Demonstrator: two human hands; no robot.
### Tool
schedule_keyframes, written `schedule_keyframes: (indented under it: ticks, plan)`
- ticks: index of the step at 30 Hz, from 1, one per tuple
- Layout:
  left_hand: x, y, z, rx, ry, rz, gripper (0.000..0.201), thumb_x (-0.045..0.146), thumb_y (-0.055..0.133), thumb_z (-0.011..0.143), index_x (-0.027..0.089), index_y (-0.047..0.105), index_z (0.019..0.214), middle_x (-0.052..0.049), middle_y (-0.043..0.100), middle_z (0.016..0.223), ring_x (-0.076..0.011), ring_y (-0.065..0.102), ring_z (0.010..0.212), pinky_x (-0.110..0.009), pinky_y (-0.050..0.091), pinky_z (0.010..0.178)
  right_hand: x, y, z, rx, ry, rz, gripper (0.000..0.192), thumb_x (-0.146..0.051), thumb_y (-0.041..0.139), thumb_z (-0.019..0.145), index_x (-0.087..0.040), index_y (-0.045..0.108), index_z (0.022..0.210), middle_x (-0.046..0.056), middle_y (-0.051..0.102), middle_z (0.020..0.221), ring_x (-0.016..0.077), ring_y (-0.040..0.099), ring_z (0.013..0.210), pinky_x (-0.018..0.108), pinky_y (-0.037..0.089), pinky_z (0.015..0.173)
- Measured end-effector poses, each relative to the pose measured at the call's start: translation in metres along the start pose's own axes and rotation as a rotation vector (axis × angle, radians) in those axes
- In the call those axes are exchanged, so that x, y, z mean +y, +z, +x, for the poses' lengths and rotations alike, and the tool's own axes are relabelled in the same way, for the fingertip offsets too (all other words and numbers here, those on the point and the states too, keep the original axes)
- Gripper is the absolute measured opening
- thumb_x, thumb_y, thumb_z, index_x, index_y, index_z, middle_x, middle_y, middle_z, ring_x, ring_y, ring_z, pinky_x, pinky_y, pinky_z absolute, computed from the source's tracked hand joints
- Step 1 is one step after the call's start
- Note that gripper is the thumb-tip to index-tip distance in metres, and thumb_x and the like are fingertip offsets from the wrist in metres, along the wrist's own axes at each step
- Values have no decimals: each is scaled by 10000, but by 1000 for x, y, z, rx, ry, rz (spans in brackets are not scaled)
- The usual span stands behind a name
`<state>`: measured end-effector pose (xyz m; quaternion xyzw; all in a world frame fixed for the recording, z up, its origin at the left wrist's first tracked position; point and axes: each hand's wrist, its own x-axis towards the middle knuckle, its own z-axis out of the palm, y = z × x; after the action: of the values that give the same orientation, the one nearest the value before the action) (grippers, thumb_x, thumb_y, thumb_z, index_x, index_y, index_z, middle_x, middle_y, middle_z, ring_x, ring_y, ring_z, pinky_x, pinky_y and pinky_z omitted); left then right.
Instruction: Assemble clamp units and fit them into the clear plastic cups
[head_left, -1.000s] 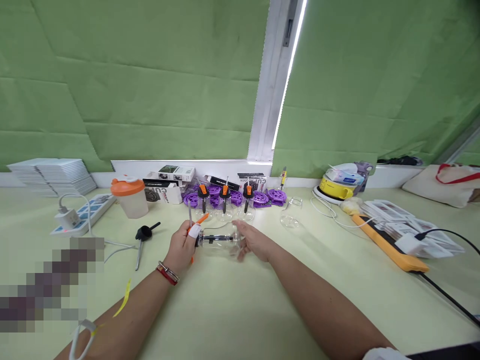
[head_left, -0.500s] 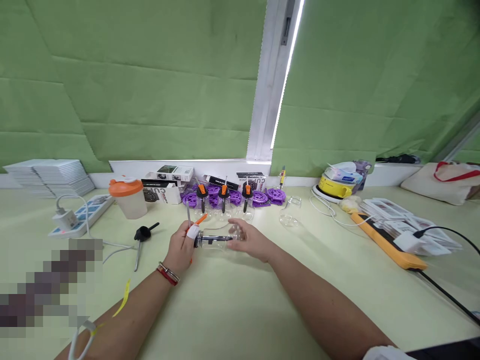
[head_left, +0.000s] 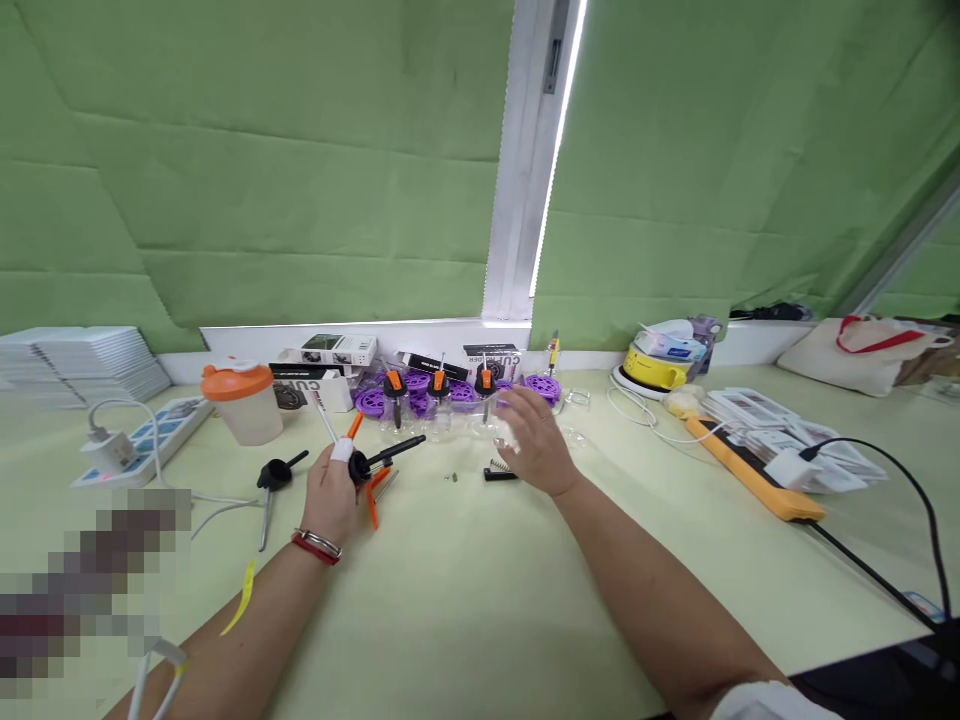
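Observation:
My left hand (head_left: 330,492) grips a black and orange pump head (head_left: 369,465); its black stem points right and a thin white tube sticks up to the left. My right hand (head_left: 534,440) is farther back, fingers curled over a clear glass bottle (head_left: 504,428), close to the row of three clear bottles with orange and black pump tops (head_left: 439,395). Between my hands, a small black part with a spring (head_left: 499,472) and a tiny loose piece (head_left: 451,477) lie on the pale green table (head_left: 480,580).
Purple discs (head_left: 541,385) and small boxes (head_left: 330,350) line the back wall, with an empty clear bottle (head_left: 574,400) beside them. Left: an orange-lidded cup (head_left: 240,400), a power strip (head_left: 142,435), a black-headed tool (head_left: 271,476). Right: a yellow device (head_left: 660,368), an orange bar (head_left: 742,465), cables, a bag (head_left: 862,355).
The pump head and the clear bottle, joined before, have come apart. My left hand kept the pump head; my right hand carried the bottle back and right. Small parts now lie between.

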<state>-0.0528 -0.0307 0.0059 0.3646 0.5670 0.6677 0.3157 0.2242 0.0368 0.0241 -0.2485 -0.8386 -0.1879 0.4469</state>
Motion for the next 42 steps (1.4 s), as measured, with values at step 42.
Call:
schedule_keyframes:
  ticks: [42]
  plan:
    - [-6,7,-21,-386,249,281,280,426,430,858,196,474,704,42,448,581,-103,402,500,-219,331,462,-92,25,4,-547,187,195,281,-281,455,911,-189,564,1153,93,659,949,235,553,925,384,393,824]
